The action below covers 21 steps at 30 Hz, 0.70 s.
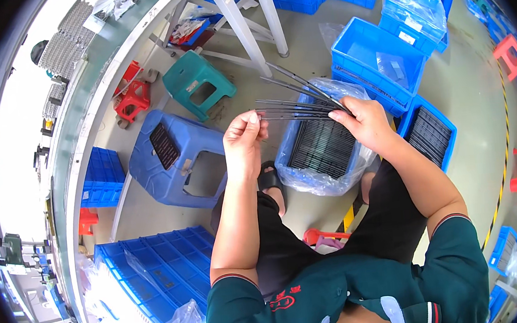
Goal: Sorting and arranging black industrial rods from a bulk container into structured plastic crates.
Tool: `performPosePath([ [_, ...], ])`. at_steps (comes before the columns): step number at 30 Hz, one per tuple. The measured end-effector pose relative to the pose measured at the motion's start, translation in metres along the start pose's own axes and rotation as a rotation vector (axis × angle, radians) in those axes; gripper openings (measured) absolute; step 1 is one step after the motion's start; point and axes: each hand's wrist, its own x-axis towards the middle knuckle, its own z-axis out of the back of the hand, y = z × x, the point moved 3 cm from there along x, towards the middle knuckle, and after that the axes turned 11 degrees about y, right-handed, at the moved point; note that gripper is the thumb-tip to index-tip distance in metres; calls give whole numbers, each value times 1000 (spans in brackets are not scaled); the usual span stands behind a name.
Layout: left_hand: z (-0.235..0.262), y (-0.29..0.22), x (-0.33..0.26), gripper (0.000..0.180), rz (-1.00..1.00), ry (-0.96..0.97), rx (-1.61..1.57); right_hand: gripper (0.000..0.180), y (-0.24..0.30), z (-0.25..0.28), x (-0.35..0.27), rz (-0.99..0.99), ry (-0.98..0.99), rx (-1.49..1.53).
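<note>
My right hand (364, 121) grips a fanned bundle of thin dark metal strips (297, 98) by one end. My left hand (243, 139) pinches the free ends of the lower strips between thumb and fingers. Both hands are raised above a blue bin lined with clear plastic (309, 175) that holds a flat stack of dark slotted plates (324, 148). I am seated, with my knees on either side of that bin.
A blue plastic stool (172, 163) with a dark plate on it stands to the left, a teal stool (197, 84) beyond it. Blue crates (378, 58) sit to the right, one (431, 134) holding dark plates. A lined blue crate (158, 275) lies at lower left. Red stools stand around.
</note>
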Motion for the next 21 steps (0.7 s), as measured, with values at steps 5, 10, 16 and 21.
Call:
performPosePath([
  [5, -5, -11, 0, 12, 53, 75, 156, 26, -7, -2, 1, -21, 21, -27],
  [10, 0, -16, -3, 13, 185, 140, 271, 28, -6, -3, 1, -7, 52, -64],
  [16, 3, -20, -6, 12, 177, 173, 301, 27, -4, -2, -1, -23, 84, -44],
  [21, 19, -33, -1, 11, 27, 19, 415, 27, -5, 1, -3, -20, 73, -55],
])
